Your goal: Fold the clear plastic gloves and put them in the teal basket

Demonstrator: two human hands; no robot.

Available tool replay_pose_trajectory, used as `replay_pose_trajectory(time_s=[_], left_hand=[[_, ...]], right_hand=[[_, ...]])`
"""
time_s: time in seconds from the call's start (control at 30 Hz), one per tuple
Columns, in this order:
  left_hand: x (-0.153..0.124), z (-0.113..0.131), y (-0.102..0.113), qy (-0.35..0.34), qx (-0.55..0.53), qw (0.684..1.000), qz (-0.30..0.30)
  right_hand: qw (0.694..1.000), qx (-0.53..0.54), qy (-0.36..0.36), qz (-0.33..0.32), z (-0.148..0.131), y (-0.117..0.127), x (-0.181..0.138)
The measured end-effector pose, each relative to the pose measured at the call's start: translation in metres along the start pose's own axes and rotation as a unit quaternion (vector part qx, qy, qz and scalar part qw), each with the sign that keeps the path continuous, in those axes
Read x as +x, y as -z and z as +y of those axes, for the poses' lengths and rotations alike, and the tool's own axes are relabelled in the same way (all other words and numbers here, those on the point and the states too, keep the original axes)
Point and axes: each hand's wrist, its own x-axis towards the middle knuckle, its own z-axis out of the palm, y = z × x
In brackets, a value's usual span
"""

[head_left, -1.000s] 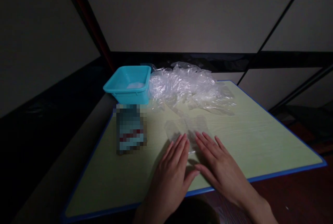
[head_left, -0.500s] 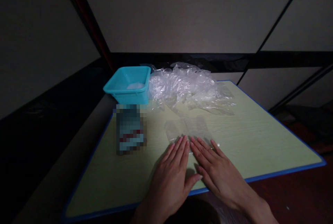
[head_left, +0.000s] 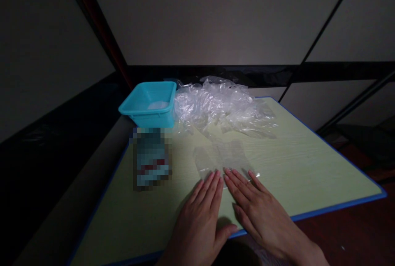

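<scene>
A clear plastic bag (head_left: 233,155) lies flat on the pale green table (head_left: 296,167), its near edge under my fingertips. My left hand (head_left: 202,206) rests palm down with fingers stretched out, touching the bag's near left part. Beside it, my right hand (head_left: 254,202) is also flat and open, its fingertips on the near right part of the bag. A small gap separates the two hands. Neither hand grips anything. My palms hide some of the near table surface.
A turquoise plastic basket (head_left: 151,113) with something whitish inside stands at the back left. A heap of crumpled clear plastic bags (head_left: 222,103) spreads along the back. In front of the basket lies a blurred-out dark object (head_left: 152,157). Blue trim edges the table.
Both hands have slid slightly toward me along the bag, showing a little more of it. They stay flat. The whole view has shifted a little.
</scene>
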Motion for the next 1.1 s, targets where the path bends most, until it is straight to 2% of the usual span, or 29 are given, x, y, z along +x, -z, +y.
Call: replay_pose_trajectory(time_s=[0.2, 0.4, 0.57, 1.1], left_hand=[[0.000, -0.001, 0.000, -0.003, 0.017, 1.000, -0.010], [0.001, -0.001, -0.002, 0.003, 0.010, 1.000, -0.003], [0.001, -0.002, -0.002, -0.003, 0.015, 1.000, -0.005], [0.002, -0.002, 0.003, 0.008, -0.003, 1.000, -0.027]], right_hand=[[1.000, -0.016, -0.021, -0.003, 0.001, -0.002, -0.006], [0.997, -0.018, -0.065, 0.033, 0.016, -0.003, -0.023], [0.995, -0.020, -0.092, 0.029, 0.025, -0.003, -0.034], [0.994, -0.044, -0.096, 0.021, 0.026, -0.003, -0.036]])
